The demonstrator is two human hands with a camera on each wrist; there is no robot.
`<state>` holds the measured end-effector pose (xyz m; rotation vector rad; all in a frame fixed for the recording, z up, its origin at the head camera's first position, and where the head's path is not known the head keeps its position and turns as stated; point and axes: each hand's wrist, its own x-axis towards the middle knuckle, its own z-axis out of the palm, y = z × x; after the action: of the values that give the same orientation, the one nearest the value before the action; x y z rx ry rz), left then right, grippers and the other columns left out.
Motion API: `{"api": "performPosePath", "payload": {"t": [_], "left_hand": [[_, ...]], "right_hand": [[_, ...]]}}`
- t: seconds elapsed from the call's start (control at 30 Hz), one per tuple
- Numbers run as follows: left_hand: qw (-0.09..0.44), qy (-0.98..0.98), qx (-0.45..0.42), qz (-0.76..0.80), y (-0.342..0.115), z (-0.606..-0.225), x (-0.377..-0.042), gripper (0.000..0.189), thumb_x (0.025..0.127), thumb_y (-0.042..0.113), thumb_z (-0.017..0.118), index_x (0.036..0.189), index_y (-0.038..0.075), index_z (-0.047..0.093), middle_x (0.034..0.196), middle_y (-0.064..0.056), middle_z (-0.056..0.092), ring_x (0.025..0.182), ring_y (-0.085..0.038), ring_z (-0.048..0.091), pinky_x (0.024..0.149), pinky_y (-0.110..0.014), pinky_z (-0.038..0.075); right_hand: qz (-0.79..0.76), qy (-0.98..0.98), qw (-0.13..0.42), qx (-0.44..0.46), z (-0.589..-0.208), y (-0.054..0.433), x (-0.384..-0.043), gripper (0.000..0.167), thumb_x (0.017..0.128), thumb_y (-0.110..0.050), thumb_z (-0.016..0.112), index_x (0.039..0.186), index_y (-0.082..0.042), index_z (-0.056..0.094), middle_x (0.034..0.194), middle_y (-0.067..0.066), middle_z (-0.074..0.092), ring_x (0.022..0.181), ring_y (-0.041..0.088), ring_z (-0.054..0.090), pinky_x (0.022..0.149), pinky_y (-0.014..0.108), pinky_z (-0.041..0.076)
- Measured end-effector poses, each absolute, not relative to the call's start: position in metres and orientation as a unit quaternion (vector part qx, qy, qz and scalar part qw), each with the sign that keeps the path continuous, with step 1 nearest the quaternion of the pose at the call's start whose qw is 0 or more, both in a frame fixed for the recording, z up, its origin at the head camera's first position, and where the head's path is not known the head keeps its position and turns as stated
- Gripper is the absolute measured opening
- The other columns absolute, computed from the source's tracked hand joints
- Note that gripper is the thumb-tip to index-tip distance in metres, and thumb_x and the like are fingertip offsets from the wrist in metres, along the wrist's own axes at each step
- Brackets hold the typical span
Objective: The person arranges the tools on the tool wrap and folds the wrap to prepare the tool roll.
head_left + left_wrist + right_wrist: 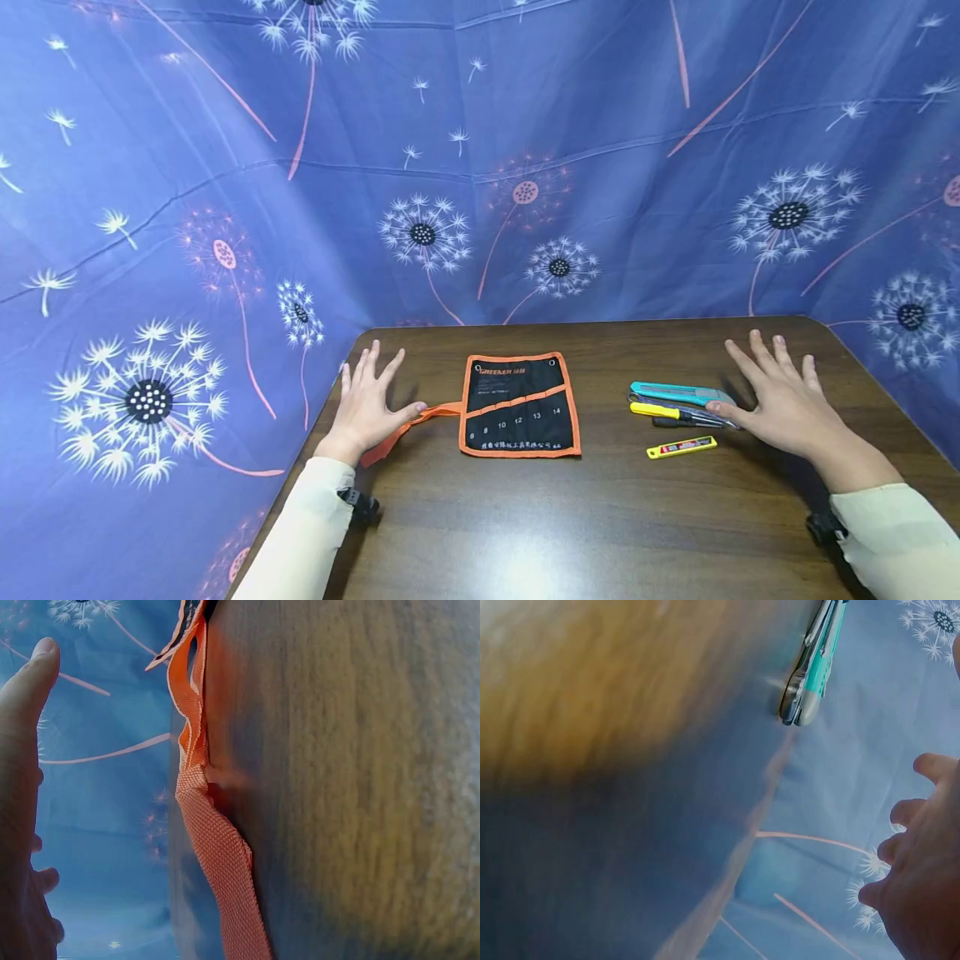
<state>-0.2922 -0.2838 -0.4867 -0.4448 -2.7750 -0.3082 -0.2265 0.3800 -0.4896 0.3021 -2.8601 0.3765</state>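
Observation:
A black tool pouch (534,385) with orange edging and a row of numbered pockets lies flat on the table. From its left side runs an orange strap (225,862). My left hand (366,410) is spread beside that strap, fingers extended, holding nothing. On the right lies a small group: a teal utility knife (675,392), a yellow-and-black screwdriver (654,410) and a dark-handled tool (671,422) partly hidden. My right hand (787,404) is spread at their right end, its thumb overlapping them in the head view; contact cannot be told. Nearer me lies a slim yellow packet (681,447).
The brown wooden table (525,517) has rounded far corners. Behind it and along both sides hangs a blue cloth (637,208) with a dandelion print. Each wrist carries a dark strap with a small device.

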Motion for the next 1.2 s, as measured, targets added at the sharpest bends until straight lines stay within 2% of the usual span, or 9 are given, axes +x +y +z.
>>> {"api": "performPosePath", "payload": {"t": [0.13,0.33,0.53,0.73,1.0,1.2], "left_hand": [[0.143,-0.972,-0.149,-0.114,-0.284,-0.488,-0.291,0.107,0.081,0.083,0.067,0.167,0.042,0.019,0.175,-0.009,-0.003,0.160,-0.038,0.000,0.120,-0.070,-0.001],[0.150,-0.970,-0.153,-0.117,-0.283,-0.489,-0.291,0.106,0.081,0.080,0.069,0.167,0.040,0.022,0.175,-0.012,0.002,0.160,-0.038,0.000,0.119,-0.071,0.002],[0.146,-0.968,-0.160,-0.123,-0.281,-0.490,-0.290,0.105,0.081,0.088,0.059,0.167,0.039,0.024,0.175,-0.011,0.005,0.160,-0.036,0.005,0.121,-0.068,0.005],[0.140,-0.967,-0.164,-0.134,-0.277,-0.490,-0.285,0.100,0.085,0.083,0.062,0.166,0.036,0.027,0.174,-0.013,0.011,0.159,-0.038,0.011,0.122,-0.065,0.009],[0.141,-0.965,-0.164,-0.151,-0.268,-0.492,-0.280,0.096,0.087,0.078,0.063,0.166,0.032,0.031,0.172,-0.013,0.020,0.156,-0.042,0.020,0.121,-0.066,0.013],[0.155,-0.954,-0.182,-0.179,-0.257,-0.494,-0.278,0.093,0.089,0.068,0.071,0.164,0.026,0.037,0.166,-0.017,0.033,0.149,-0.045,0.033,0.120,-0.065,0.020]], "right_hand": [[0.139,-0.978,0.113,0.105,-0.490,0.377,-0.226,0.112,0.092,-0.063,0.071,0.170,-0.016,0.006,0.171,0.022,-0.012,0.154,0.046,-0.020,0.110,0.069,-0.024],[0.149,-0.977,0.108,0.106,-0.491,0.374,-0.226,0.112,0.092,-0.062,0.072,0.170,-0.017,0.005,0.171,0.022,-0.011,0.155,0.045,-0.018,0.112,0.068,-0.023],[0.170,-0.974,0.090,0.117,-0.488,0.365,-0.222,0.111,0.092,-0.062,0.072,0.170,-0.018,0.007,0.171,0.027,-0.002,0.155,0.050,-0.008,0.116,0.069,-0.015],[0.186,-0.967,0.102,0.139,-0.483,0.353,-0.220,0.107,0.090,-0.060,0.076,0.168,-0.011,0.021,0.170,0.028,0.012,0.155,0.052,0.008,0.117,0.074,-0.002],[0.226,-0.961,0.068,0.145,-0.476,0.339,-0.221,0.104,0.091,-0.059,0.076,0.166,-0.007,0.026,0.170,0.027,0.014,0.152,0.057,0.014,0.106,0.082,0.019],[0.242,-0.954,0.072,0.160,-0.476,0.327,-0.222,0.101,0.091,-0.058,0.077,0.165,-0.008,0.030,0.170,0.024,0.018,0.151,0.056,0.020,0.102,0.081,0.026]]}}
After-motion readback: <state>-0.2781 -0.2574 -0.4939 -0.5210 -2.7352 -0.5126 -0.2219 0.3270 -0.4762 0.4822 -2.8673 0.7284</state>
